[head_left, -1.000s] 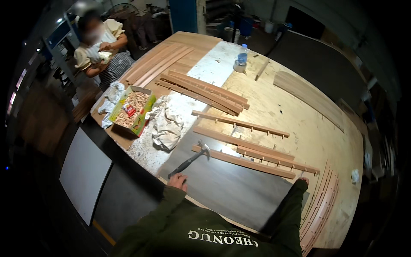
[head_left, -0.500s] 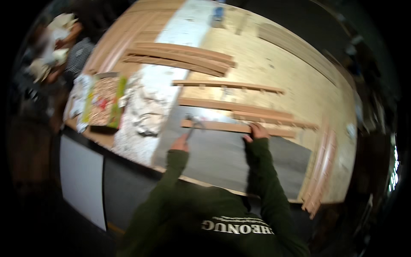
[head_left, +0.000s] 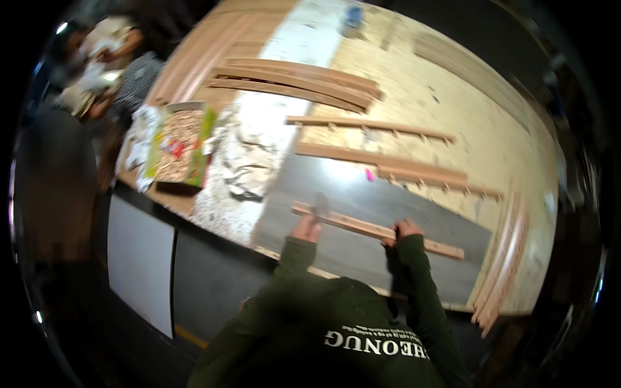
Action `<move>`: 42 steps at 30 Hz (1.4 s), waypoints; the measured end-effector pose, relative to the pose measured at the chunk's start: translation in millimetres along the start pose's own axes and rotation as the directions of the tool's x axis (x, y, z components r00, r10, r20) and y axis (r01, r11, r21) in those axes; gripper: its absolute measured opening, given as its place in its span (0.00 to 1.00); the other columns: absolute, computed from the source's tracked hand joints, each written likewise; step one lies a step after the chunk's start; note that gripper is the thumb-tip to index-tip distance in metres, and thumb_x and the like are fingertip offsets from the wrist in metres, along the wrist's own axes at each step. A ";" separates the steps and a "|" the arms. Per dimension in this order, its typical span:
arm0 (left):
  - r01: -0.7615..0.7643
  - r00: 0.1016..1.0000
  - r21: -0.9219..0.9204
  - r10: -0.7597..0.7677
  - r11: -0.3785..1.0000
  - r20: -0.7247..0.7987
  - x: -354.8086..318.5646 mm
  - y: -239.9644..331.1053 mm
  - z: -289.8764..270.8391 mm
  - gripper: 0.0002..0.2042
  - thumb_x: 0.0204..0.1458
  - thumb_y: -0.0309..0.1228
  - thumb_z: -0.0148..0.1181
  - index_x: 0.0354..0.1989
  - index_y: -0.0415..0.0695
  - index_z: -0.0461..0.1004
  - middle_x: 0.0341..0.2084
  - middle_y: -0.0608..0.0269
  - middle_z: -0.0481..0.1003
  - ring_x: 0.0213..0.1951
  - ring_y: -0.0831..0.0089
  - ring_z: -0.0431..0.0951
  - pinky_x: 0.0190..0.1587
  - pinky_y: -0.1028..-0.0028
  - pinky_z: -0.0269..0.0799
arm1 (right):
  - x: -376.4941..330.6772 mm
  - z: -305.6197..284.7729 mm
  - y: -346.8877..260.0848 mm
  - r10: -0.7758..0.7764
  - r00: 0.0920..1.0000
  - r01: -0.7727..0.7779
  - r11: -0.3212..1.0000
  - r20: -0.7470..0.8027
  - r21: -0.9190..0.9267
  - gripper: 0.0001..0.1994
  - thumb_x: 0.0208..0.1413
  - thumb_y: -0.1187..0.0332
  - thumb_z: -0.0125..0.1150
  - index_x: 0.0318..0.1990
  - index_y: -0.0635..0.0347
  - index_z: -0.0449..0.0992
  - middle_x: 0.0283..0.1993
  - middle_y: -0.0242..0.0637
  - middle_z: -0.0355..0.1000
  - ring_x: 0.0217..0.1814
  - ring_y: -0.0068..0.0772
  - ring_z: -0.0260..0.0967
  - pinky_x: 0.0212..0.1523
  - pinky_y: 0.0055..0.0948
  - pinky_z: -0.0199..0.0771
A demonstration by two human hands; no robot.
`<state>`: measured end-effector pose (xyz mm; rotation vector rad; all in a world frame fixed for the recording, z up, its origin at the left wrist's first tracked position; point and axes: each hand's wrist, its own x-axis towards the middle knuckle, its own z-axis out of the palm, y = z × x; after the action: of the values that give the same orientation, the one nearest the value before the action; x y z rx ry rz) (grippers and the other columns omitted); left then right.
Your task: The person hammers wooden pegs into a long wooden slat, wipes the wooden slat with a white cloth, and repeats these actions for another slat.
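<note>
Hands are working one wooden strip (head_left: 378,229) lying on the grey sheet (head_left: 362,207): the left hand (head_left: 306,227) is closing around a hammer (head_left: 319,205), the right hand (head_left: 406,230) is pressing fingers on the wood. A blurred swing could be catching those fingers. A green-edged box (head_left: 180,145) is sitting leftward.

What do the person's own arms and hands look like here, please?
Both arms wear long dark green sleeves of a sweatshirt that has white lettering printed on it. The cuffs end at the wrists. The left hand and right hand are bare: no gloves. Rings or a watch cannot be made out.
</note>
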<state>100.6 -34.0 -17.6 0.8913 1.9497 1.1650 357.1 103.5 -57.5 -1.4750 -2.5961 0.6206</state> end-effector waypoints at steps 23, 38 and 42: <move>-0.034 0.960 0.357 -0.069 0.934 0.272 6.7 33.7 -28.2 0.17 0.56 0.37 0.44 0.50 0.44 0.65 0.15 0.55 0.70 0.20 0.63 0.72 0.26 0.67 0.66 | -38.4 -6.8 -31.9 0.017 0.980 0.044 0.954 -0.199 0.297 0.14 0.36 0.66 0.66 0.33 0.57 0.73 0.32 0.34 0.68 0.37 0.41 0.62 0.39 0.37 0.64; 0.043 0.998 0.307 -0.058 0.951 0.039 4.4 37.5 -64.2 0.18 0.54 0.41 0.45 0.51 0.48 0.66 0.21 0.46 0.71 0.27 0.48 0.72 0.30 0.58 0.66 | -38.5 7.2 -24.8 -0.012 0.972 0.067 0.971 -0.236 0.229 0.16 0.32 0.64 0.68 0.32 0.57 0.73 0.31 0.36 0.68 0.36 0.43 0.62 0.37 0.37 0.64; -0.181 0.982 0.641 0.171 0.746 0.078 10.0 -9.6 -55.9 0.15 0.54 0.36 0.47 0.47 0.42 0.69 0.17 0.53 0.71 0.22 0.67 0.71 0.27 0.67 0.67 | -39.0 6.4 -23.9 -0.005 0.983 0.051 0.967 -0.183 0.248 0.17 0.32 0.64 0.68 0.33 0.56 0.72 0.33 0.36 0.68 0.38 0.44 0.62 0.40 0.37 0.63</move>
<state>47.3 -53.7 -8.2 1.4596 2.3363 0.5434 356.8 58.0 -49.4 -1.3446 -2.2995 0.7429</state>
